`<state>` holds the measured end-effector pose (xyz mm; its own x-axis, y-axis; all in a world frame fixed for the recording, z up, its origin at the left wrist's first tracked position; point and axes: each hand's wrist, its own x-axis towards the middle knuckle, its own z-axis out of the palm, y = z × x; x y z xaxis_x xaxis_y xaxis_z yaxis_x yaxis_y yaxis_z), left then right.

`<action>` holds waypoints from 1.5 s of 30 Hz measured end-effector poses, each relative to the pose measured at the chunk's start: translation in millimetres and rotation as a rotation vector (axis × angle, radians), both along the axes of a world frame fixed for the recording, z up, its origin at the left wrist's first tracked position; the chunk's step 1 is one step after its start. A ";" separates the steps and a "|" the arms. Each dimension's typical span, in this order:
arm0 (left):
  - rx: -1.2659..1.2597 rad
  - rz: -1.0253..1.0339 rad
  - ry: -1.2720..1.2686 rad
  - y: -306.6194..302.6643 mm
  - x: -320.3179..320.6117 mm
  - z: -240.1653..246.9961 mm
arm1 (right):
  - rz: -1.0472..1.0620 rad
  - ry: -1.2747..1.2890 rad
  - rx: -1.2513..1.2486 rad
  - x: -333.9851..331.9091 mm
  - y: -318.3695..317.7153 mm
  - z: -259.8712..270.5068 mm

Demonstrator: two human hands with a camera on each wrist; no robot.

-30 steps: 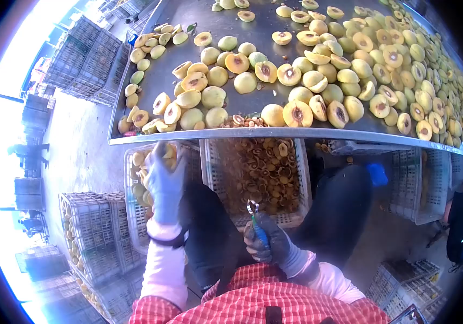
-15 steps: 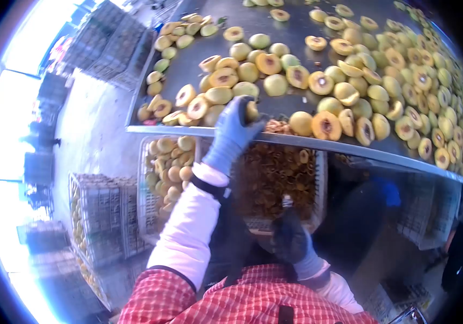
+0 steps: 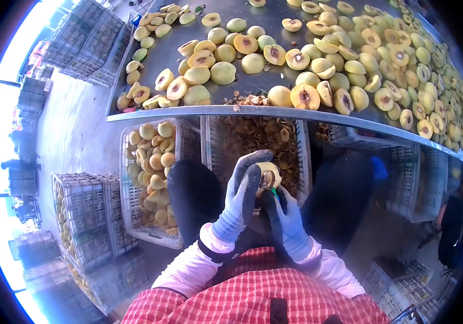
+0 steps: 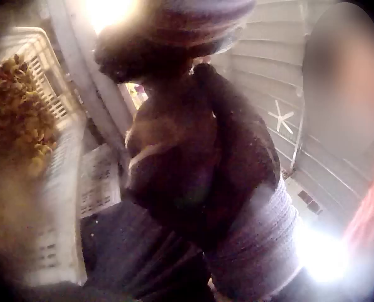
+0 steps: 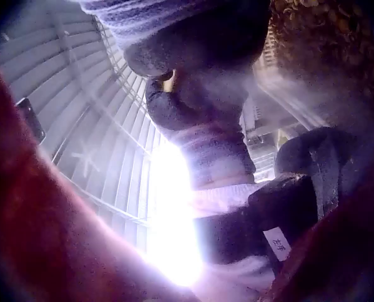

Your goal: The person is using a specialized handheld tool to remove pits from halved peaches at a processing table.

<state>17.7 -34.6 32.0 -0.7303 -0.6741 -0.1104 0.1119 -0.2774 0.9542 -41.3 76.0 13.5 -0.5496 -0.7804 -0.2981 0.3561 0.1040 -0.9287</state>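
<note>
In the head view my gloved left hand [image 3: 235, 197] grips a peach half [image 3: 269, 174], its cut face with a brown centre turned toward my right hand. My gloved right hand [image 3: 289, 218] holds a pitting tool [image 3: 274, 191] by its green and blue handle. Only a bit of green shows at the fruit's lower edge; the metal loop is hidden. Both hands meet above my lap, close to the near side of the crate of brown scraps [image 3: 302, 162]. In the wrist views the gloves are dark and hide most of the peach half.
A metal table [image 3: 231, 109] bears many peach halves, heaped densest at the right. Under its front edge a white crate [image 3: 150, 233] on the left holds cleaned-looking halves. Stacked crates [image 3: 88, 227] stand farther left, another crate [image 3: 417, 189] to the right.
My left hand took a peach half from the table's front edge and brought it down to my lap. My right hand rose slightly, bringing the pitting tool to the fruit.
</note>
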 end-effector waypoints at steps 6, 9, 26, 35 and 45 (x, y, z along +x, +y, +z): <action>-0.146 -0.022 0.037 11.0 -4.8 -5.4 | -0.088 -0.142 -0.185 10.9 5.5 -6.2; -0.160 -0.107 -0.006 7.1 -5.8 -4.0 | -0.019 -0.471 -0.161 5.4 12.8 2.2; -0.148 -0.414 -0.127 -10.8 -13.0 -7.3 | 0.452 -1.935 -0.762 9.2 24.2 -7.9; 0.607 0.299 0.096 -21.7 29.3 -21.0 | 0.433 -1.625 -0.629 11.3 19.9 -32.2; -1.138 0.722 -0.784 -148.0 88.8 0.3 | 0.335 -1.537 -0.347 7.0 10.3 -42.1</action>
<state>106.5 -182.7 32.4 -0.2331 -0.8342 0.4997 -0.7103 0.4970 0.4985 -34.4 86.4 -28.6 0.2889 -0.9420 -0.1710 0.9322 0.2361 0.2744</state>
